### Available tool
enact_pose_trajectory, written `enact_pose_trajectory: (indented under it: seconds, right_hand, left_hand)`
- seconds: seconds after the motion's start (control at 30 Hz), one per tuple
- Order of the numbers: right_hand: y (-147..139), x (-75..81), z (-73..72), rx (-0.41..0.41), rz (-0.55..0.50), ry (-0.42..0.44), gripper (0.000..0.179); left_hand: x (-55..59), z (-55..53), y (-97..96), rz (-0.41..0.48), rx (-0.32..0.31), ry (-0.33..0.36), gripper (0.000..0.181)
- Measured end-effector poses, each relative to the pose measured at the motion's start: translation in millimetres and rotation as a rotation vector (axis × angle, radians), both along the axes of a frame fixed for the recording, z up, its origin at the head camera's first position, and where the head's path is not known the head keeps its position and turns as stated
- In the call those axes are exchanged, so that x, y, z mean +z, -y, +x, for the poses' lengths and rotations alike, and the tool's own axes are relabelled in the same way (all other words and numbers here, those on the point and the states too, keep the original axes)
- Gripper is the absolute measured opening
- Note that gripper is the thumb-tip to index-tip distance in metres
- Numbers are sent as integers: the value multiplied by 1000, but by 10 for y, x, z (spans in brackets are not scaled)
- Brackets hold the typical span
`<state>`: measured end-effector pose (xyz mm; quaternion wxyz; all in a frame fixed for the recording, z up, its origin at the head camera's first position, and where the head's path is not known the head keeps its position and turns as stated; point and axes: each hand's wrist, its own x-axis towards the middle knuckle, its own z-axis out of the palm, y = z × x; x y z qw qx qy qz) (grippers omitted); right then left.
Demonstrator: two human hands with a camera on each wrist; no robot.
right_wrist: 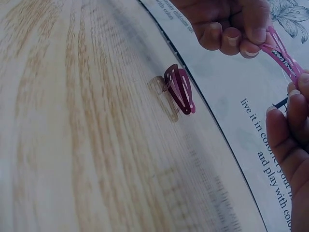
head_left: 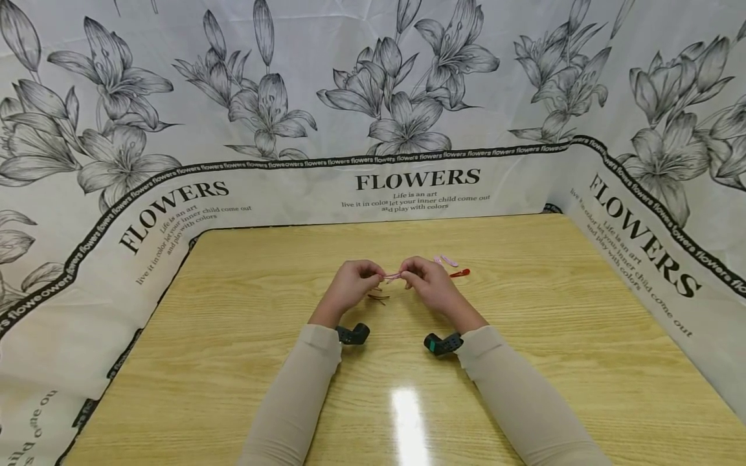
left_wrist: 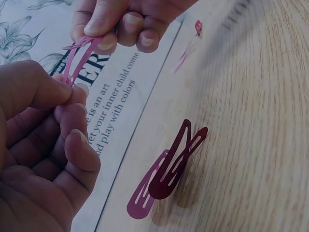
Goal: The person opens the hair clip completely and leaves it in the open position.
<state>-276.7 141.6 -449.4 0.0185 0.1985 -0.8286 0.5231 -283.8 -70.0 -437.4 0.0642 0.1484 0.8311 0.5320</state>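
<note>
Both hands hold one pink snap hair clip (left_wrist: 85,64) between them, raised above the table. My left hand (head_left: 348,285) pinches one end between thumb and forefinger, and my right hand (head_left: 430,283) pinches the other. The clip's two strips stand apart from each other, as the left wrist view shows. Below the hands, a dark red snap clip (left_wrist: 159,189) lies overlapping a darker pink clip (left_wrist: 137,209). The dark red one is sprung, its strips spread apart.
Beyond the right hand a red clip (head_left: 460,273) and pale pink clips (head_left: 449,261) lie on the wood-grain table (head_left: 233,375). A white cloth (head_left: 280,194) printed with flowers and lettering stands along the table's back and sides.
</note>
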Motion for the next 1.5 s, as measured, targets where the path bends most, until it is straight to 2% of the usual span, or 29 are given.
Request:
enact_pose_trajectory:
  seconds: [0.4, 0.9, 1.3, 1.5]
  right_hand:
    - [-30, -26, -10, -9, 3, 4, 13]
    - [-61, -46, -24, -29, 15, 37, 16]
    - [-126, -94, -51, -35, 72, 68, 13]
    - [-133, -108, -68, -30, 95, 53, 13]
  left_hand:
    - [-2, 4, -2, -11, -6, 1, 12]
    - [-9, 37, -33, -86, 6, -31, 8]
    - [-34, 42, -92, -173, -8, -53, 9]
    - [-35, 37, -117, -207, -26, -75, 8]
